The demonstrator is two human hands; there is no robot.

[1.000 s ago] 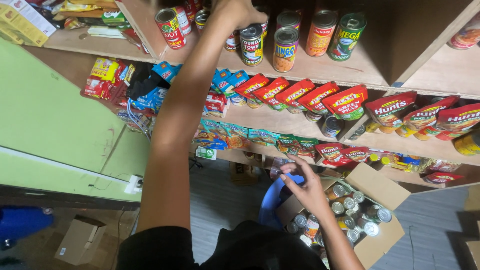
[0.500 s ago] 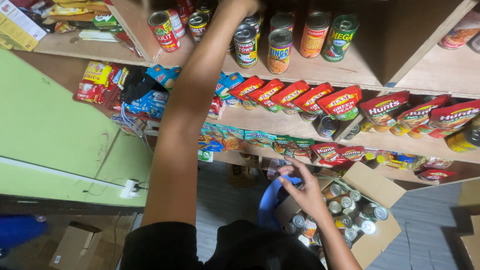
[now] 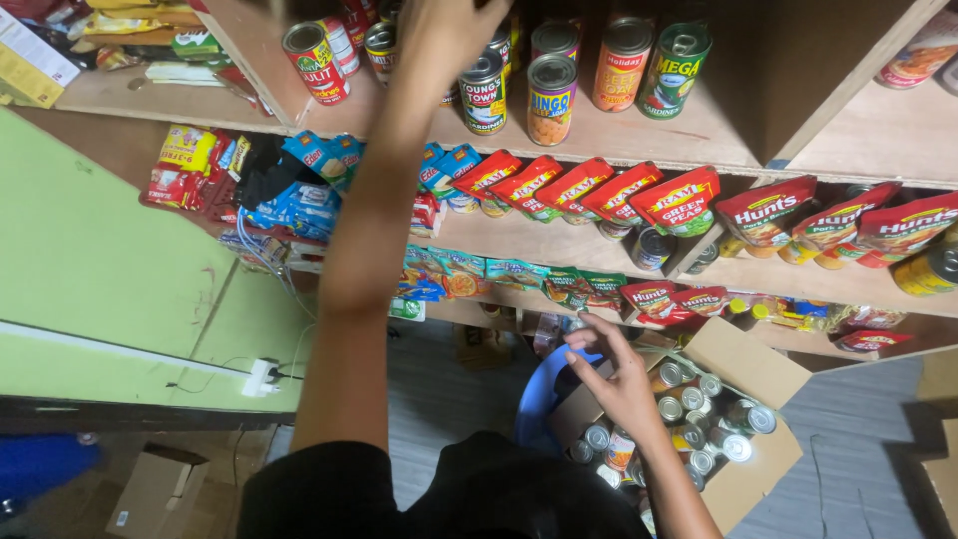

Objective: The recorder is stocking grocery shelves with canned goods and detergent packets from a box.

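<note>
Hands: left (image 3: 444, 35) perhaps empty among shelf cans (image 3: 484, 90); right (image 3: 619, 384) spread over boxed cans (image 3: 699, 419).

Upright cans (image 3: 551, 98) with coloured labels and silver tops are ranged along the top shelf (image 3: 699, 135), close to its front edge; one with a dark label (image 3: 483, 92) is set just beside the left hand (image 3: 444, 30). More cans (image 3: 689, 419), tops up, are packed in an open cardboard box (image 3: 763, 469) beneath the spread right hand (image 3: 619, 379).
</note>
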